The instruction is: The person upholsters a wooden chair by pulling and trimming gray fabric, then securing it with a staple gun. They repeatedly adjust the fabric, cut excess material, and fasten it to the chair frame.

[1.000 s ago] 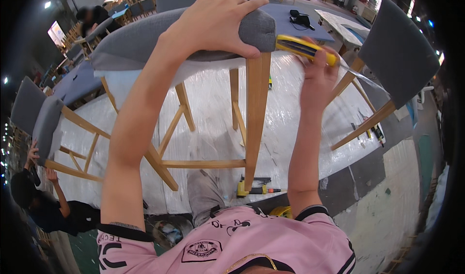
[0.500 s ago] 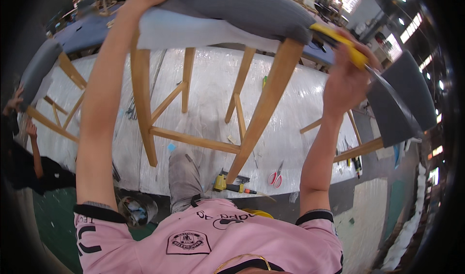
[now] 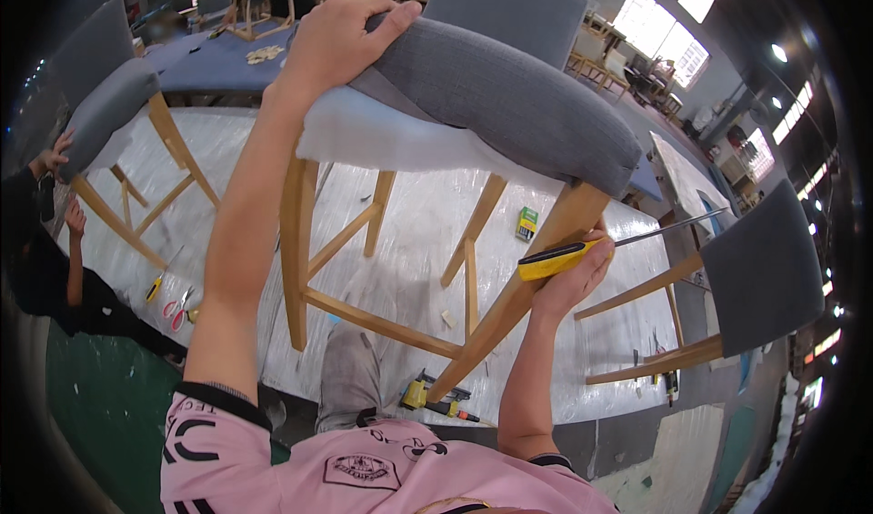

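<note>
A wooden chair with a padded grey seat (image 3: 509, 82) stands in front of me, tilted in the view, with white padding (image 3: 391, 137) showing under the fabric edge. My left hand (image 3: 341, 41) grips the seat's upper left corner, its fingers curled over the grey cloth. In my right hand (image 3: 575, 282) is a screwdriver (image 3: 555, 259) with a yellow and black handle and a long thin shaft pointing right. Its handle lies across the upper part of the right front leg (image 3: 509, 314), below the seat corner. Whether it touches the leg, I cannot tell.
Plastic film covers the worktable (image 3: 409, 214). A yellow staple gun (image 3: 427, 393) lies near its front edge, a green box (image 3: 526, 223) farther back. Another grey chair (image 3: 764, 273) lies at right. At left another person's hand (image 3: 56, 155) holds a chair (image 3: 109, 109), near red-handled scissors (image 3: 173, 310).
My right hand has dropped from the seat corner toward the front leg with the screwdriver, whose handle now points left. The chair sits lower and farther right in the view.
</note>
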